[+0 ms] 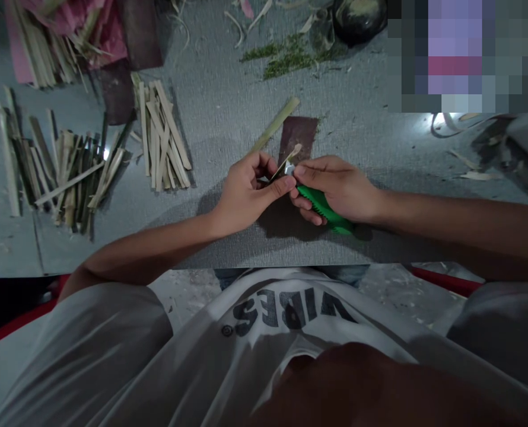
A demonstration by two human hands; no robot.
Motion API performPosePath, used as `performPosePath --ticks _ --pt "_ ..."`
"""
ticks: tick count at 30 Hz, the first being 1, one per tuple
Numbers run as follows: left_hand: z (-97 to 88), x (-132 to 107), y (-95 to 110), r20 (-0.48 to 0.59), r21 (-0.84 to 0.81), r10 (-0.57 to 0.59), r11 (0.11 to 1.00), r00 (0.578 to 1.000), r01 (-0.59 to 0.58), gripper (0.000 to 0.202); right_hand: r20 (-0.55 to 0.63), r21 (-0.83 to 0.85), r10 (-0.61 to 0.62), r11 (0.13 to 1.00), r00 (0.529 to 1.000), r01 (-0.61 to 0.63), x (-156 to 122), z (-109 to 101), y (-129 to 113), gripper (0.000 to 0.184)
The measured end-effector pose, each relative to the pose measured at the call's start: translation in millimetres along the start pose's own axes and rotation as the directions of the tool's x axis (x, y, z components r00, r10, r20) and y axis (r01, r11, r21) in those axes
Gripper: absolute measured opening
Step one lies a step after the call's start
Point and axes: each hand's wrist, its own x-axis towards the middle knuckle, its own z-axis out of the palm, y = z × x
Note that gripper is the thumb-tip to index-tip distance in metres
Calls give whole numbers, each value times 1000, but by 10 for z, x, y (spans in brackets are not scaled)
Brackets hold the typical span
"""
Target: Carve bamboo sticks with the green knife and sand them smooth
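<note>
My left hand [248, 196] pinches a thin pale strip of bamboo [295, 151], whose tip shows a curled sliver above the fingers. My right hand [339, 184] is wrapped around a green-handled utility knife [324, 209]. Its metal end meets the strip close to my left thumb, though the exact contact is hidden by fingers. Under and just beyond both hands lies a brown rectangle, perhaps sandpaper [298, 131]. Another, greenish bamboo strip [276, 124] rests on the table beyond my left hand.
Pale split sticks [162, 139] lie in a pile at left, beside a larger heap of darker bamboo pieces [70, 178]. A pink bag [108, 32] with strips is at the far left. Green shavings [295, 56] and a dark rounded object [359, 21] are at the back. The table's front edge is near my body.
</note>
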Motion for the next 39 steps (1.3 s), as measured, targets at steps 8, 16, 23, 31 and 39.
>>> performPosePath --ticks 8,16,23,31,39 --pt "-10 5 -55 42 -18 -14 1000 999 15 82 101 -35 106 994 989 -103 -19 1 -82 55" --pt "48 -49 112 53 -138 -118 983 992 124 62 -22 -100 -158 983 987 155 11 -54 69 60" --pt "68 -90 330 249 -288 -280 893 927 347 26 -306 -320 -482 864 821 388 75 -178 78 48" --pt "64 -80 300 365 -392 -302 808 881 439 37 -278 -337 -537 831 796 443 80 -161 -3 44" --pt "41 -139 275 375 -271 -342 849 862 455 35 -477 -319 -653 753 589 576 197 -183 -98 27"
